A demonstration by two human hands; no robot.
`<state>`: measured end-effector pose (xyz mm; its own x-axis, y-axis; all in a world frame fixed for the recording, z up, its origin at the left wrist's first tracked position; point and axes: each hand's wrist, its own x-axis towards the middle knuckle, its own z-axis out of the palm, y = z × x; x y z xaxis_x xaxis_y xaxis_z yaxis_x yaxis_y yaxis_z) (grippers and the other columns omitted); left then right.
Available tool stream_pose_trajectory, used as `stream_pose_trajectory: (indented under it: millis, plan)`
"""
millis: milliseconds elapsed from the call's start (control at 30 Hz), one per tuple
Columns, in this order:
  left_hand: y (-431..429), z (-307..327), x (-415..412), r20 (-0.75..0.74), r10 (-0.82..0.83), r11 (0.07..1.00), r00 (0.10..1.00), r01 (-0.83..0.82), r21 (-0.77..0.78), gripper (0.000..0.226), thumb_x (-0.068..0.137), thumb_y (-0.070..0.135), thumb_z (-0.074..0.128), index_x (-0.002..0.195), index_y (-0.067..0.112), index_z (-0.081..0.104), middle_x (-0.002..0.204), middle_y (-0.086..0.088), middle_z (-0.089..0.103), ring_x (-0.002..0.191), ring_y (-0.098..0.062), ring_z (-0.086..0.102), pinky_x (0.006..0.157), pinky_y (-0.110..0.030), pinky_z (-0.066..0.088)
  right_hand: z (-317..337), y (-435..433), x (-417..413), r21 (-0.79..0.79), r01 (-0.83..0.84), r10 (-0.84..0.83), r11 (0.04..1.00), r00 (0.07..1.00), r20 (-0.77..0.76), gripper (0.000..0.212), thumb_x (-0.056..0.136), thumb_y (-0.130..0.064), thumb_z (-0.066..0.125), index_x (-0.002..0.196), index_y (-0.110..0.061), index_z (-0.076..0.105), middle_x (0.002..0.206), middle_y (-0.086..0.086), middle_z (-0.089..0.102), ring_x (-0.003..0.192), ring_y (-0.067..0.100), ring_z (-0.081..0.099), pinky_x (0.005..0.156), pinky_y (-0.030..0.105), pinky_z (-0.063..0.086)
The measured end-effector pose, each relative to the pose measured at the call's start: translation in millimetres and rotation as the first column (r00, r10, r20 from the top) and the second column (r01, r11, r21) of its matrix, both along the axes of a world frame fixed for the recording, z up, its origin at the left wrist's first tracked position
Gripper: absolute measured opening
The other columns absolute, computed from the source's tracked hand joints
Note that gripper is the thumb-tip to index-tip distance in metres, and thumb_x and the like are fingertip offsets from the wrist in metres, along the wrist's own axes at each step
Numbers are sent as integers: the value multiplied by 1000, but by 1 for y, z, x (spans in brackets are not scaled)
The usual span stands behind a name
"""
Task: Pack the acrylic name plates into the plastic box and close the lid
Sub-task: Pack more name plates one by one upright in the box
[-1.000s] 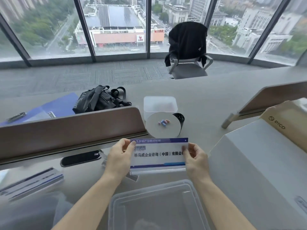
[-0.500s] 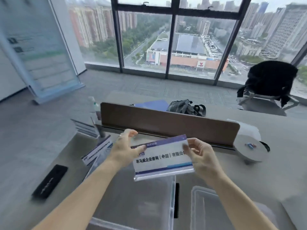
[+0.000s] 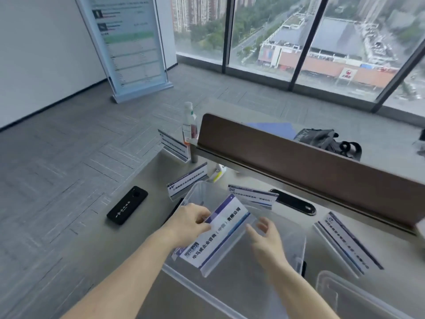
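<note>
I hold a white and blue acrylic name plate [image 3: 220, 233] tilted over the clear plastic box [image 3: 297, 229] at the middle of the desk. My left hand [image 3: 188, 223] grips the plate's upper left end. My right hand [image 3: 266, 240] is at the plate's right edge with its fingers spread, not gripping. Another name plate [image 3: 253, 196] leans at the box's far side. More plates stand on the desk: one left of the box [image 3: 187, 180], one further back [image 3: 173, 145], and one to the right [image 3: 347, 242].
A second clear plastic piece [image 3: 345, 293] lies at the bottom right. A brown divider panel [image 3: 310, 166] runs behind the box, with a black bag [image 3: 328, 140] beyond it. A bottle [image 3: 189, 125] and a flat black device [image 3: 127, 204] are near the desk's left edge.
My view has swung left and down. The plate has gone from level, held by both hands, to tilted low over the box, and my right hand has let go of it.
</note>
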<state>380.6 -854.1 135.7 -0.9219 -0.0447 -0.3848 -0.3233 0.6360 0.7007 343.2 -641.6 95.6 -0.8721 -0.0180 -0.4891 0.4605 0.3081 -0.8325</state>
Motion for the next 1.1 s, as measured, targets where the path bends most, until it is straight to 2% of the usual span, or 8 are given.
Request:
stream_pose_trajectory:
  millis: [133,200,400,600,767,867,967,1100]
  plan:
    - [-3,-38,-7,108,79,982,991,-58,-182,24,96,23,63,71,25,63,66,-2,61,61,-23,56,68,-32,52,-58,-44,11,-219,94,-14,971,940,341,10,94,-11,65,101,-9,58,91,5,72,87,30,72,88,48,56]
    - [-4,-60,-12,141,134,966,981,-98,-241,22,97,23,62,75,18,64,70,-3,64,64,-24,60,64,-32,52,-82,-64,6,-214,140,-46,967,919,392,15,94,-3,60,108,-2,56,90,13,71,84,34,72,89,51,58]
    - [4,-115,-28,187,207,936,960,-139,-323,39,98,12,57,62,13,41,70,-9,59,60,-25,55,58,-30,45,-146,-95,-12,-59,69,-40,996,914,403,17,91,-11,63,101,0,71,89,19,75,84,34,72,81,49,60]
    - [11,-140,-35,193,166,924,967,-84,-373,16,96,10,59,81,14,52,99,-17,71,91,-36,70,72,-39,55,-177,-106,-16,-33,160,-136,987,914,382,27,94,-6,50,76,-12,69,72,13,66,62,25,57,60,33,44]
    - [14,-142,-34,185,136,889,973,-37,-457,11,97,10,55,105,8,63,111,-17,67,104,-38,66,69,-37,42,-186,-123,-14,-3,173,-161,985,922,351,37,89,-4,47,55,-20,51,54,-3,53,57,19,46,55,30,37]
    - [5,-141,-33,186,152,883,971,-49,-467,4,96,12,58,97,9,60,108,-17,68,101,-37,67,67,-36,42,-186,-132,-11,2,166,-155,986,916,370,32,92,-7,47,65,-21,52,66,2,57,66,23,54,64,33,44]
    - [-3,-144,-33,177,174,893,969,-80,-443,23,96,13,59,78,13,45,93,-15,66,83,-34,64,63,-36,43,-190,-136,-8,-22,197,-177,980,917,357,15,96,-12,47,92,-23,57,93,10,68,87,28,63,80,39,51]
    - [-3,-149,-32,125,167,895,978,-96,-436,19,96,13,59,80,14,50,87,-10,66,81,-31,65,64,-36,50,-194,-134,-13,-29,207,-183,978,915,360,11,99,-14,46,101,-22,54,89,2,64,90,27,63,92,47,54]
